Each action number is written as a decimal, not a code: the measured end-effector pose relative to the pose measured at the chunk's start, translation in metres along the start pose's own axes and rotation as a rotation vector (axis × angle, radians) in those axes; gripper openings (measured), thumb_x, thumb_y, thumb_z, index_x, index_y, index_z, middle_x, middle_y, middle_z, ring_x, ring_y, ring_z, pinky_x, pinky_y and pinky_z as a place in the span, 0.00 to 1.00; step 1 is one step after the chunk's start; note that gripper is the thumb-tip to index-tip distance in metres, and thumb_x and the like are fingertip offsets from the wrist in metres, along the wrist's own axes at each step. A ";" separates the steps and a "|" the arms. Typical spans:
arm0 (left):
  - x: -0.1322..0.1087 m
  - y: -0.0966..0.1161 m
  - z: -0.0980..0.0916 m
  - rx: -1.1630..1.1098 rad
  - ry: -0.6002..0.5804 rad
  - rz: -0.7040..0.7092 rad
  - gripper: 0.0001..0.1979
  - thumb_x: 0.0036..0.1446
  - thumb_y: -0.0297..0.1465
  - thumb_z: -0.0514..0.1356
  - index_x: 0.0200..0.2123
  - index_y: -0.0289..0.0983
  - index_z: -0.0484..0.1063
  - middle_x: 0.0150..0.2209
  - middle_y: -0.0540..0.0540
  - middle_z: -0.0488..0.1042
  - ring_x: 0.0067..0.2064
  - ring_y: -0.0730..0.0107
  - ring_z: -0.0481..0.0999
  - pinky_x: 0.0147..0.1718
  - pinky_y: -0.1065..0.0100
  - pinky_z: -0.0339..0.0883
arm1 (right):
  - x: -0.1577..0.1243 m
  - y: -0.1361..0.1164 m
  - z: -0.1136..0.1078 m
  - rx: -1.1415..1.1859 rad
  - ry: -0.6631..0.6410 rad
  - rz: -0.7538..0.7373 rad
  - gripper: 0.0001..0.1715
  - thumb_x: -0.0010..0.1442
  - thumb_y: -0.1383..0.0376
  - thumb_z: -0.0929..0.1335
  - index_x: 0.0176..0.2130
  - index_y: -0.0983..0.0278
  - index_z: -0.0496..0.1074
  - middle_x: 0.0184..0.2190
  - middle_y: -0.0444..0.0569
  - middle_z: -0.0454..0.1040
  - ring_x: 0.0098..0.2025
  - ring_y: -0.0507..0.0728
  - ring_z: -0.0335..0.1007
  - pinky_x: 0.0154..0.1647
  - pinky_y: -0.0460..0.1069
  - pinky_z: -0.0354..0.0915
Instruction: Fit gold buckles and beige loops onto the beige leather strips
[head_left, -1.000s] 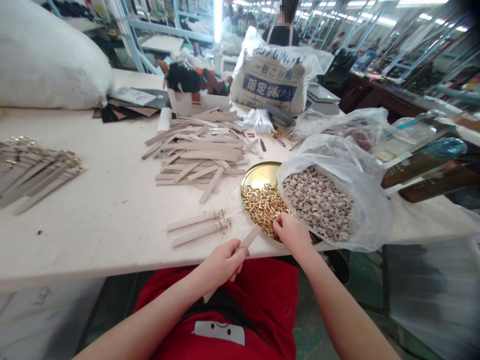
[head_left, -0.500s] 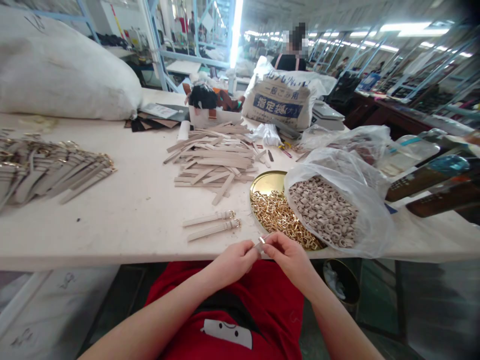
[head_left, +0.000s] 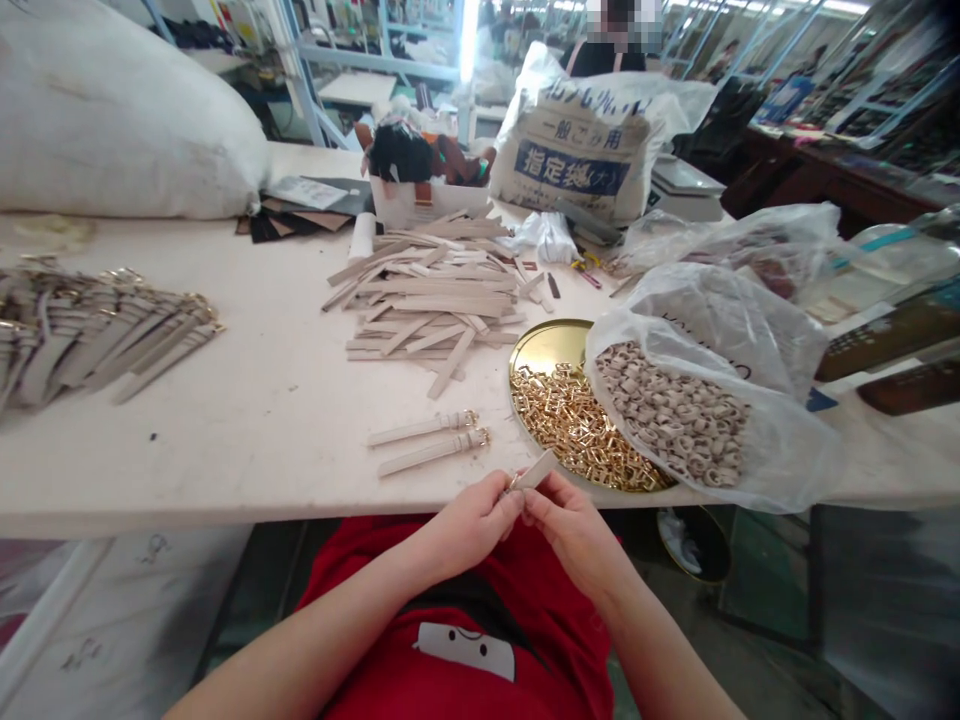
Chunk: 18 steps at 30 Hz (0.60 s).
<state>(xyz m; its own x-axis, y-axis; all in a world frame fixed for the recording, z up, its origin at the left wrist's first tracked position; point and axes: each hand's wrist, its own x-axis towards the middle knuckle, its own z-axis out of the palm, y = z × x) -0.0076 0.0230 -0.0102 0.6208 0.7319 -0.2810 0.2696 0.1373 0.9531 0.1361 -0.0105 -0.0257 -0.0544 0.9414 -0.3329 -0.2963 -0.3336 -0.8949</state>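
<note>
Pinching a pale strap [head_left: 538, 469] beside a gold buckle [head_left: 514, 482], the left hand [head_left: 478, 517] and right hand [head_left: 567, 524] had a closed grip, with a strip pile [head_left: 442, 295] at eleven o'clock.

Both bare forearms [head_left: 349, 612] angle inward; the left hand [head_left: 474, 522] and right hand [head_left: 574, 530] sit close together, fingers [head_left: 541, 506] bent.

At one o'clock, the white sack [head_left: 574, 155] bears blue print: "一般ごみ用", below it "指定袋(大)" in white on a blue band; its top line is too crumpled to read whole. At three o'clock, the clear bag's [head_left: 705, 345] letters are warped; at eight, scrawls on a white panel [head_left: 120, 600] are illegible
</note>
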 end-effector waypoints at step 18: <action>0.009 -0.010 0.013 0.048 0.141 -0.093 0.12 0.58 0.35 0.45 0.24 0.38 0.57 0.18 0.56 0.57 0.22 0.76 0.57 0.23 0.73 0.52 | 0.004 0.010 0.001 -0.148 0.164 -0.071 0.10 0.51 0.63 0.66 0.36 0.62 0.67 0.31 0.44 0.71 0.35 0.53 0.66 0.39 0.49 0.62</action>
<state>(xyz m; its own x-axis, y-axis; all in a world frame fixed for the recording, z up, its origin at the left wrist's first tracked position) 0.0051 0.0191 -0.0233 0.4832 0.8042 -0.3460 0.3579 0.1792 0.9164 0.1321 -0.0101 -0.0360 0.1213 0.9459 -0.3010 -0.1505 -0.2822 -0.9475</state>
